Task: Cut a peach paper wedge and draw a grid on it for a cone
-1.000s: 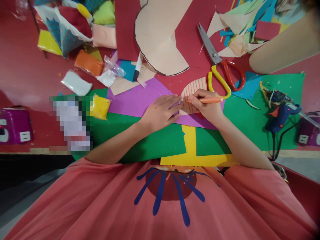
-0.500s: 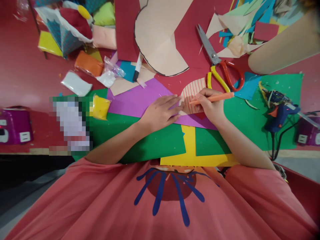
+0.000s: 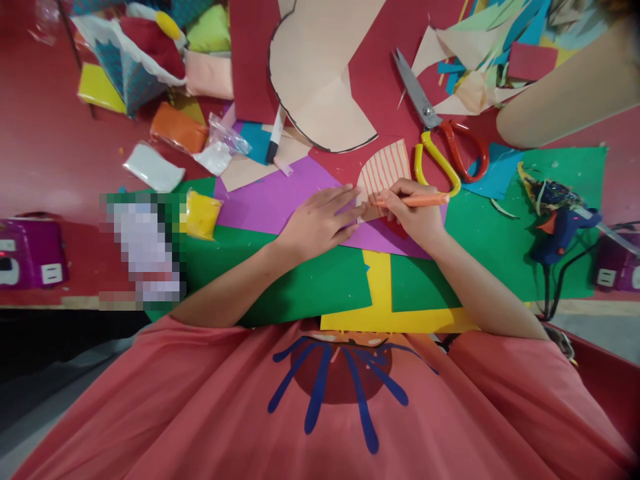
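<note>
A small cream paper piece with orange stripes (image 3: 385,167) lies over purple paper (image 3: 270,193) in front of me. My right hand (image 3: 415,213) is closed around an orange marker (image 3: 430,199), its tip at the lower part of the striped piece. My left hand (image 3: 323,223) lies flat with fingers spread, its fingertips at the left edge of that piece. Just behind my right hand rest open scissors (image 3: 433,127) with red and yellow handles. A large cream cutout with a black outline (image 3: 315,87) is at the top middle.
Clay packets, one of them orange (image 3: 179,128), and a pouch (image 3: 130,60) are at the upper left. A blue glue gun (image 3: 557,237) lies on green paper (image 3: 590,180) at the right. Paper scraps (image 3: 475,47) and a cream tube (image 3: 570,93) fill the upper right.
The striped piece has turned slightly and shifted left. My right hand and the marker have moved left, with the marker's tip now lower on the piece.
</note>
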`<action>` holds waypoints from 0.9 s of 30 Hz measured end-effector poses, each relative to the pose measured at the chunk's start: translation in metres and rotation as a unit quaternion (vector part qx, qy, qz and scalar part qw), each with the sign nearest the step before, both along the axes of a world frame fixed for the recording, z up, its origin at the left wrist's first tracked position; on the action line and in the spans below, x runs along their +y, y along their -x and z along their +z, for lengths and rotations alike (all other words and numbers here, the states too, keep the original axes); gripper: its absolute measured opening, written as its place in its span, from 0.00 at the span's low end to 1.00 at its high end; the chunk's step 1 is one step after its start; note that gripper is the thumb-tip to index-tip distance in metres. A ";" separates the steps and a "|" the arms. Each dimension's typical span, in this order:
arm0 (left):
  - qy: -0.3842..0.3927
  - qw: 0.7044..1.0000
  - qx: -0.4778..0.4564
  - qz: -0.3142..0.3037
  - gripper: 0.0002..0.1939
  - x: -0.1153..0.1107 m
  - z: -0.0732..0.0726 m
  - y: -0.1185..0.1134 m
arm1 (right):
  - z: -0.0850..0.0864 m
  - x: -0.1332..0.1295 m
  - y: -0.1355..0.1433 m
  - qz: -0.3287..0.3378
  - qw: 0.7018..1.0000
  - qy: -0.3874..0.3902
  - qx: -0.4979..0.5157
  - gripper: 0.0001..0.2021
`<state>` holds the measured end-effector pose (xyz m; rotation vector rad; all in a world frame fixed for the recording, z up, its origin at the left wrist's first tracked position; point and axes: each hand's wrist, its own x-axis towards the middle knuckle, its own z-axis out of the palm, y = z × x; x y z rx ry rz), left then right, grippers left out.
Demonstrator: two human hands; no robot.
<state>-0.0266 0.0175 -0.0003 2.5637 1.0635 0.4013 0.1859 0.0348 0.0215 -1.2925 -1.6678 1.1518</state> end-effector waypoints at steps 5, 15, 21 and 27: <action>0.014 1.000 -0.004 -0.001 0.20 -0.001 0.001 -0.001 | 0.001 0.001 0.000 0.008 1.000 -0.009 -0.009 0.14; -0.017 1.000 0.010 -0.001 0.20 -0.002 0.000 0.000 | 0.000 0.005 0.001 0.031 0.999 0.028 0.003 0.14; -0.018 1.000 0.011 -0.002 0.20 -0.002 0.000 0.000 | 0.000 0.006 0.002 0.039 0.999 0.032 -0.007 0.13; -0.028 1.000 0.000 -0.006 0.21 -0.001 -0.001 0.000 | -0.003 0.008 -0.001 0.056 0.997 0.032 -0.039 0.14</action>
